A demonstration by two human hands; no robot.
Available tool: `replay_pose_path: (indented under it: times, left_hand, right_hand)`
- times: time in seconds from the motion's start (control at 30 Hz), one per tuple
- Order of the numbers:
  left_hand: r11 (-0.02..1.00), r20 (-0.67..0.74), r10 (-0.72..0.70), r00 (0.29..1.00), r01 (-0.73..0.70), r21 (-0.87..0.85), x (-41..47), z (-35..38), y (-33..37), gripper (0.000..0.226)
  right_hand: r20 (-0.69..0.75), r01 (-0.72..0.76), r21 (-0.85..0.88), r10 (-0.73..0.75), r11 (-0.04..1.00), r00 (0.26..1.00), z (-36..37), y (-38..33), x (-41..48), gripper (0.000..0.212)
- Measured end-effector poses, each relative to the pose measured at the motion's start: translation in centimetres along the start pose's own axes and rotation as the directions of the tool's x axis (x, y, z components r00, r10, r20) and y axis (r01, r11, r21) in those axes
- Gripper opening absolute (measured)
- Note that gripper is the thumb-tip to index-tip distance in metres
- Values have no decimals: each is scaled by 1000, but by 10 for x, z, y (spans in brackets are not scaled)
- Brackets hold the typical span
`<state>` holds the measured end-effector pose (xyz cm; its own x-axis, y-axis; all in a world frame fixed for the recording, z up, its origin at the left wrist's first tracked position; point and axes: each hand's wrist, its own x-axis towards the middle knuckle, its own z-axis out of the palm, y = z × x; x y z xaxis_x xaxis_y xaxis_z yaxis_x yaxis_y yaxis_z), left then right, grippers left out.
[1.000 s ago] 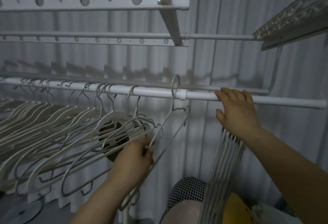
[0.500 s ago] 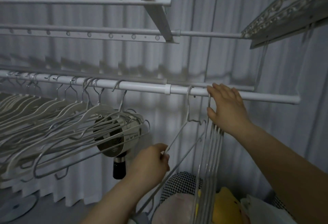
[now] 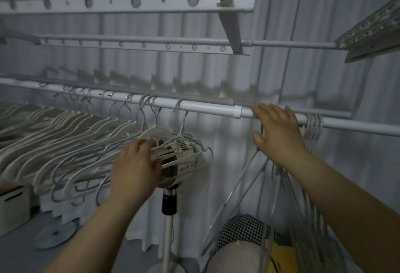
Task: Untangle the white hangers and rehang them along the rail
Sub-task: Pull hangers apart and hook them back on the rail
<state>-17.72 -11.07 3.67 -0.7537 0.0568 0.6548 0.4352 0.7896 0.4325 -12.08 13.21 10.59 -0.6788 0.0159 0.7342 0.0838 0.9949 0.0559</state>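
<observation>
— How many hangers are there?
— Two groups on one rail (image 3: 207, 108). The left row (image 3: 65, 142) has well over a dozen, too overlapped to count. The right bunch (image 3: 313, 124) shows about four hooks; lower down the wires blur together. One tilted hanger (image 3: 242, 184) hangs between the groups.
— And the hands?
— Two. The right grip (image 3: 279, 134) lies on the rail with its fingers spread, just left of the right bunch. The tilted hanger's hook is by its thumb. The left grip (image 3: 136, 166) touches the near end of the left row. I cannot tell whether it pinches a hanger.
— What else is around?
— One fan (image 3: 179, 164) stands behind the left row, partly hidden by the hangers and the left grip. A checked cloth (image 3: 244, 229) lies low on the right, and a box (image 3: 13, 205) is cut off at the left edge.
</observation>
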Motion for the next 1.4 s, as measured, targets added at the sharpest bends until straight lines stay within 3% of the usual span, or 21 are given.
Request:
replay_pose_path:
  times: [0.1,0.2,0.33,0.53,0.67,0.83,0.97,1.1,1.3,1.4]
  left_hand:
    - [990,165,-80,983,59,128,1,3,-13,41]
    - [987,263,-100,959,63,147,5,6,-26,27]
    - [999,479,-38,877,22,40,5,16,-37,30]
    - [979,385,-46,922,117,-165,12,23,-31,26]
    - [950,361,-46,931,153,-273,25,29,-15,23]
    - [960,350,-34,936,128,-249,32,39,6,22]
    - [974,380,-30,924,113,-198,32,43,16,22]
    - [972,392,-13,920,103,-211,8,36,11,25]
    - [979,360,-80,930,141,-148,-47,-2,-15,17]
    - [981,372,-109,922,161,-113,-72,-28,-30,13]
  right_hand:
    - [47,-15,-34,17,999,999,3,-8,5,55]
    - [39,-28,-64,30,998,999,7,-12,9,55]
    - [7,-60,-67,60,996,998,9,-14,11,54]
    - [-11,-71,-79,71,994,997,11,-7,6,53]
    - [-116,-42,-72,33,997,993,10,4,-3,52]
    - [-217,71,-116,-95,991,971,5,14,-11,45]
    - [-220,136,-109,-157,985,963,-2,16,-14,51]
    - [-189,192,-55,-199,980,962,-1,13,-16,44]
    - [-32,315,176,-314,933,949,7,-15,-15,42]
    - [88,260,273,-293,926,952,10,-45,-11,46]
